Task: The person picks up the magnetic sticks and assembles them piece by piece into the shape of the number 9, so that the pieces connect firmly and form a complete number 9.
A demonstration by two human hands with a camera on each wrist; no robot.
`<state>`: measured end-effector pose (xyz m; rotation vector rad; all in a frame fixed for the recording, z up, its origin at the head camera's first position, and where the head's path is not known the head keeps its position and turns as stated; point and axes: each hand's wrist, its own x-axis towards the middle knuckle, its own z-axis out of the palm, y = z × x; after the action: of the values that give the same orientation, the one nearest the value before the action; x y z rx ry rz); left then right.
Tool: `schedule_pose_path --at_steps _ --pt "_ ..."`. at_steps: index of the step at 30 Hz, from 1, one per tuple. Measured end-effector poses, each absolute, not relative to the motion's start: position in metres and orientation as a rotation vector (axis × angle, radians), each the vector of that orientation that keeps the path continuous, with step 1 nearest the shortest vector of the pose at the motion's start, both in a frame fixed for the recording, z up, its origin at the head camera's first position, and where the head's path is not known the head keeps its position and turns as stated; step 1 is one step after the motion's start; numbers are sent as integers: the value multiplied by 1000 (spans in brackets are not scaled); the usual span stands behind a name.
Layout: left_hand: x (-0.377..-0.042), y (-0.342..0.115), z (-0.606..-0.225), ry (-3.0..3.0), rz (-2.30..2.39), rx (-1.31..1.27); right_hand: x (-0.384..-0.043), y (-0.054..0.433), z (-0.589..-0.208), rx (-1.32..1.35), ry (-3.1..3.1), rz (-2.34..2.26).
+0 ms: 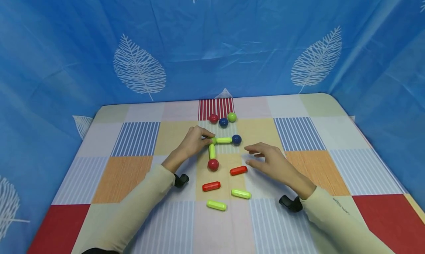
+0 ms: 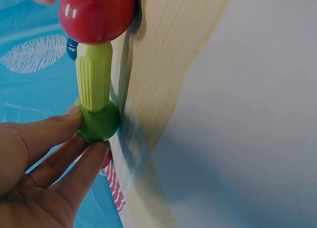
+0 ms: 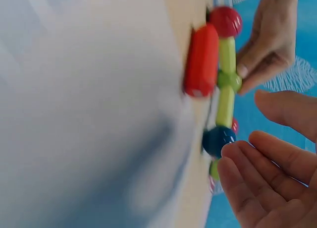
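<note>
With thumb and fingertips my left hand (image 1: 196, 141) pinches a green ball (image 2: 99, 123) at the corner of an L-shaped piece. From that ball one yellow-green rod (image 1: 212, 151) runs toward me to a red ball (image 1: 213, 164). A second yellow-green rod (image 1: 224, 140) reaches right to a blue ball (image 1: 236, 139). My right hand (image 1: 270, 162) is held to the right of the blue ball, fingers loosely bent and nothing between them. A red rod (image 1: 238, 170) lies just left of its thumb.
Behind the L-shaped piece sit a loose red ball (image 1: 213, 118), a blue ball (image 1: 223, 122) and a green ball (image 1: 232, 117). Nearer me lie another red rod (image 1: 211, 186) and two yellow-green rods, one left (image 1: 216, 205) and one right (image 1: 241, 194). A blue curtain (image 1: 212, 44) hangs behind the patchwork-covered table (image 1: 132, 180).
</note>
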<state>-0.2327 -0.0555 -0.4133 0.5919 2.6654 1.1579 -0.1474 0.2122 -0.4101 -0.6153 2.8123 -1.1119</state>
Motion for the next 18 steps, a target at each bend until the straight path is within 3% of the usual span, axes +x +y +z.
schedule_pose_path --at_steps 8,18 --pt "-233 -55 -417 2669 1182 592 -129 201 -431 -653 2749 -1150" --pt "-232 -55 -415 2667 1178 570 -132 192 -435 -738 2725 -1179"
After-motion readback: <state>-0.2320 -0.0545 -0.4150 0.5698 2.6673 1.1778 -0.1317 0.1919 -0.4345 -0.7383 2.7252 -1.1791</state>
